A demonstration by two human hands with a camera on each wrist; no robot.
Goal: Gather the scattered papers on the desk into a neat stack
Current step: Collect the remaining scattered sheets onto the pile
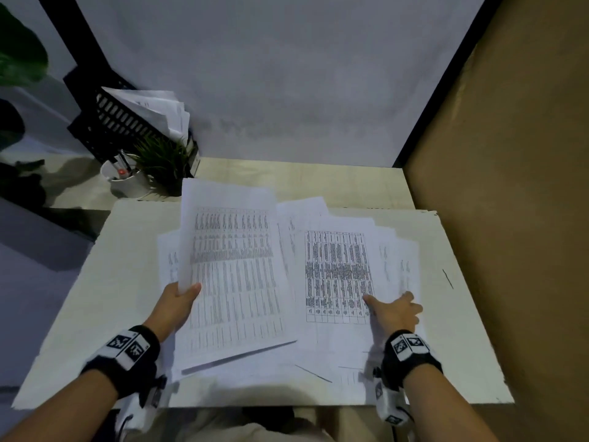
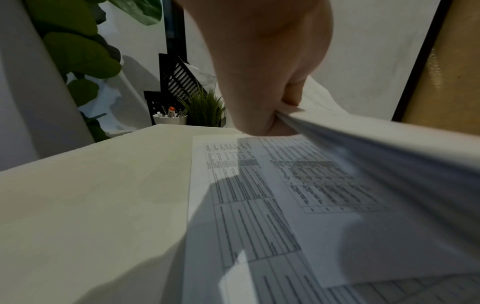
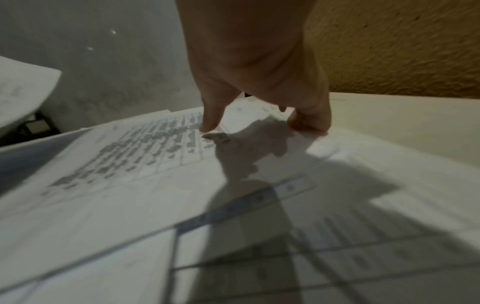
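Observation:
Printed sheets [image 1: 338, 272] with tables lie fanned and overlapping across the white desk board [image 1: 127, 282]. My left hand [image 1: 180, 298] pinches the left edge of a thick sheaf of papers [image 1: 232, 266] and holds it tilted up off the desk. In the left wrist view the fingers [image 2: 262, 82] clamp the sheaf [image 2: 376, 144] above more flat sheets [image 2: 259, 205]. My right hand [image 1: 393, 306] rests on the right-hand sheets. Its thumb [image 3: 210, 123] presses a table sheet [image 3: 135, 156], and its fingers [image 3: 311, 121] curl onto the edge of the sheets beside it.
At the back left stand a black paper tray [image 1: 127, 119] with sheets in it, a white cup of pens [image 1: 126, 183] and a small green plant [image 1: 165, 164]. A brown wall [image 1: 510, 186] closes the right side. A grey wall runs behind.

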